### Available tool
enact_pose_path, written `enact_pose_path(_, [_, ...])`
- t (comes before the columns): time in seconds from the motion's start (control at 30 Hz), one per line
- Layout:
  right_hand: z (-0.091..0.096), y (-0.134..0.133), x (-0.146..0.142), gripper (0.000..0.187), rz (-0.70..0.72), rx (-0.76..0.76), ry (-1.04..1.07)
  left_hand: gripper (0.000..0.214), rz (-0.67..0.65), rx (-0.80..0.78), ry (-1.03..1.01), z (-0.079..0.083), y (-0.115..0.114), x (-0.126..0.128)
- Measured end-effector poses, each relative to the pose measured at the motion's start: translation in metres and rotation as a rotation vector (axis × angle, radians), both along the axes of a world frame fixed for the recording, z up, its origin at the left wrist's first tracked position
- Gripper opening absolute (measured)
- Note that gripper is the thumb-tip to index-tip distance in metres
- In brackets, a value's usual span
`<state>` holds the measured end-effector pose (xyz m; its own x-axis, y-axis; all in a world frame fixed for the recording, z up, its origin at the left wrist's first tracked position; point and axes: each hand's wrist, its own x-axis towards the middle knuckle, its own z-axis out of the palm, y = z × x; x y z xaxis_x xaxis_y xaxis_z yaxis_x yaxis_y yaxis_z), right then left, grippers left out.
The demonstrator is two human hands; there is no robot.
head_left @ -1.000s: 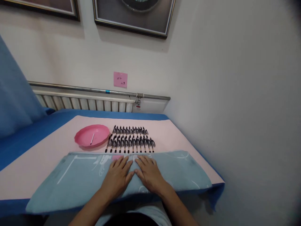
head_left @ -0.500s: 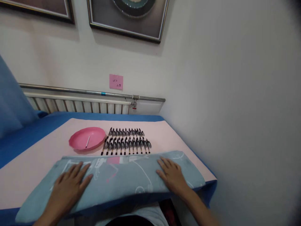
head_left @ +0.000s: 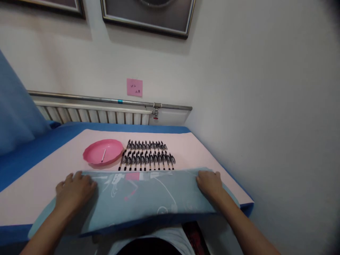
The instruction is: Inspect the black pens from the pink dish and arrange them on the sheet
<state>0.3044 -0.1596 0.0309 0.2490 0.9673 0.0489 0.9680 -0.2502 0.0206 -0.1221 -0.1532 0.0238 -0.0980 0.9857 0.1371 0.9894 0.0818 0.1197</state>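
A light blue cloth (head_left: pixel 143 198) with white and pink print lies across the near edge of the pink table surface (head_left: pixel 39 177). My left hand (head_left: pixel 74 189) rests on its far left corner, fingers curled over the edge. My right hand (head_left: pixel 209 182) sits on the far right corner, fingers curled over the edge too. Beyond the cloth, two neat rows of black pens (head_left: pixel 147 156) lie side by side. A pink dish (head_left: pixel 103 152) with one thin white stick in it stands left of the pens.
The table is covered in blue cloth (head_left: pixel 26 152) under the pink sheet. A white wall (head_left: pixel 265 124) runs close along the right. A radiator (head_left: pixel 92 115) and a metal pipe (head_left: pixel 111 101) line the back wall, with a pink note (head_left: pixel 134 87) above.
My hands slid apart from the cloth's middle, left hand leftward and right hand rightward, and now curl over its far corners.
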Motion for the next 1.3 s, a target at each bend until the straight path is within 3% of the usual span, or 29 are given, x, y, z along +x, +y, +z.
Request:
enact_pose_path(0.17, [0.018, 0.069, -0.006, 0.014, -0.03, 0.026, 0.211, 0.044, -0.295, -0.12, 0.004, 0.035, 0.043, 0.06])
enact_pose_path(0.3, [0.027, 0.11, -0.027, 0.015, 0.054, 0.226, 0.522, 0.039, -0.391, -0.137, -0.104, 0.054, 0.065, 0.097])
enact_pose_path(0.4, [0.03, 0.133, -0.053, 0.017, 0.071, 0.365, 0.825, 0.035, -0.464, -0.127, -0.136, 0.057, 0.083, 0.12])
enact_pose_path(0.63, [0.036, 0.182, -0.112, 0.026, 0.075, 0.597, 1.475, 0.025, -0.56, -0.058, -0.216, 0.047, 0.131, 0.176])
enact_pose_path(0.8, [0.013, 0.196, -0.13, 0.022, 0.106, 0.61, 1.745, 0.02, -0.665, -0.018, -0.264, 0.025, 0.157, 0.203])
enact_pose_path(0.93, [-0.014, 0.203, -0.12, 0.02, 0.064, 0.543, 1.757, 0.018, -0.7, -0.026, -0.307, -0.007, 0.164, 0.205])
enact_pose_path(1.03, [-0.02, 0.207, -0.114, 0.019, 0.047, 0.559, 1.715, 0.017, -0.76, 0.001, -0.454, -0.024, 0.163, 0.202])
enact_pose_path(1.2, [-0.016, 0.205, -0.125, 0.02, 0.14, 0.457, 1.685, 0.015, -0.777, 0.122, -0.589, -0.03, 0.161, 0.2])
enact_pose_path(1.3, [-0.014, 0.195, -0.134, 0.022, 0.153, 0.406, 1.681, 0.017, -0.721, 0.133, -0.798, -0.026, 0.16, 0.198])
